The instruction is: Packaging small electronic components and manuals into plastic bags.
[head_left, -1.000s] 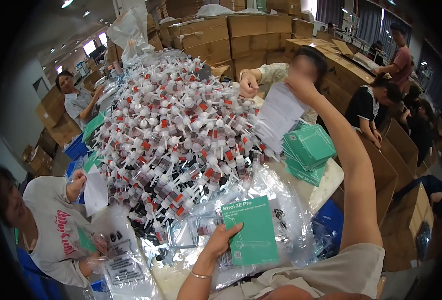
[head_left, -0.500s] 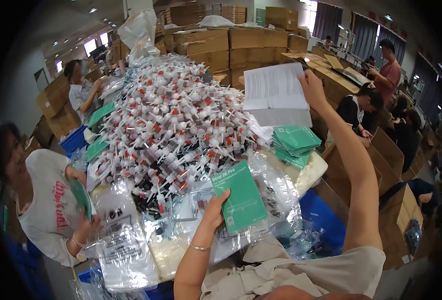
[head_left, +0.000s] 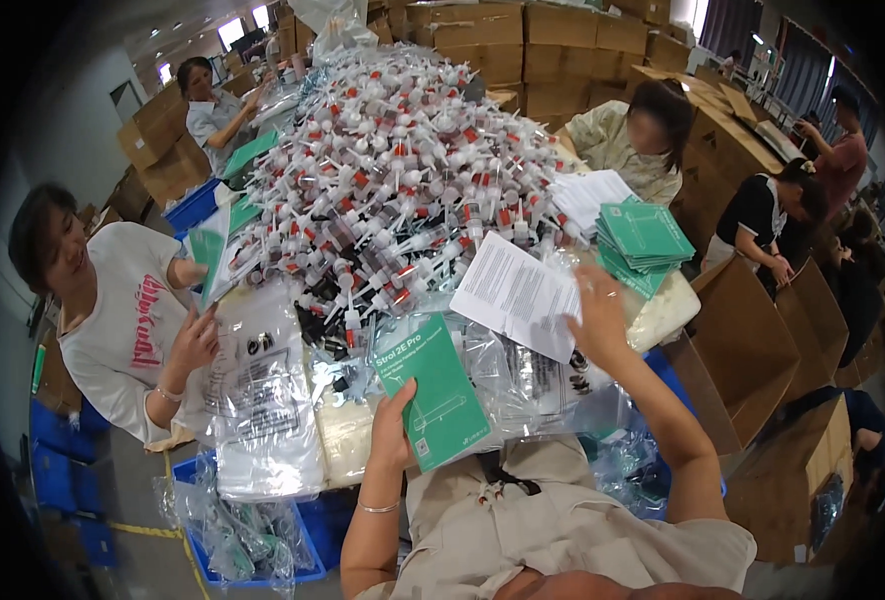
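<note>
Lowered since earlier: right hand (head_left: 599, 318) clamps sheet (head_left: 516, 292) beside bottle heap (head_left: 403, 170); left hand (head_left: 395, 432) pinches green box (head_left: 433, 388) below heap.

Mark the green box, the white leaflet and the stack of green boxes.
green box (head_left: 433, 392): head view, middle of its front face.
white leaflet (head_left: 515, 292): head view, centre of the printed sheet.
stack of green boxes (head_left: 647, 236): head view, top box's face.
</note>
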Available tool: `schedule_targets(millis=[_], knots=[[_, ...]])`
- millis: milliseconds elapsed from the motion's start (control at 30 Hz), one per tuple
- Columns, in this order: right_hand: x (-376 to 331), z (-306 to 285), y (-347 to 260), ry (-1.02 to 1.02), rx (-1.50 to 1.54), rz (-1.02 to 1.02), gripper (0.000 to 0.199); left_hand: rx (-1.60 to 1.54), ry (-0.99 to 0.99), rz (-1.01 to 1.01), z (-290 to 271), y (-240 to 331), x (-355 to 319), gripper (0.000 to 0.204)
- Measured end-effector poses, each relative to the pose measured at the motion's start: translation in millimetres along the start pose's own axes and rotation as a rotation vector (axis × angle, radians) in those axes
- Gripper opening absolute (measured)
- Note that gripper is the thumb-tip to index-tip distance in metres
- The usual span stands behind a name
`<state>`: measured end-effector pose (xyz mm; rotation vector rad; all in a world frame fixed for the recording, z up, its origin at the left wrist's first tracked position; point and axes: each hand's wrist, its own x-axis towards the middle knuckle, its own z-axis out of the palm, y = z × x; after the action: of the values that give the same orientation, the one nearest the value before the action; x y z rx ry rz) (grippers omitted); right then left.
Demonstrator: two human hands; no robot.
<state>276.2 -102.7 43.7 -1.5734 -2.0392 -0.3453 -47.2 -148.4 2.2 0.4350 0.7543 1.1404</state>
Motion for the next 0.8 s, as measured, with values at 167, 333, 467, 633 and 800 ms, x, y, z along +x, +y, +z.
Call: schedule_targets(millis=[167, 333, 467, 633, 800], knots=[[-11.5, 26.2, -37.9, -0.2, 0.166, -0.078, 0.064, 0.072, 0.043, 0.054, -14.6, -3.3, -15.6, 0.027], [-13.0, 41.1, -29.9, -0.288, 0.159, -0.046, 0.05, 0.069, 0.101, 0.148, -18.2, 15.2, -32.5, 0.025], [-14.7, 43.0, -32.6, -0.299, 0.131, -0.073, 0.037, 0.123, 0.119, 0.254, -13.5, 27.6, -39.0, 0.021], [-11.2, 43.0, -26.6, -0.289, 0.195, -0.101, 0.031, 0.176, 0.154, 0.267, -17.2, 19.7, -32.9, 0.022], [-9.2, 40.5, -24.8, -0.281, 0.284, -0.132, 0.021, 0.273, 0.096, 0.214, -23.6, 13.4, -29.7, 0.019]])
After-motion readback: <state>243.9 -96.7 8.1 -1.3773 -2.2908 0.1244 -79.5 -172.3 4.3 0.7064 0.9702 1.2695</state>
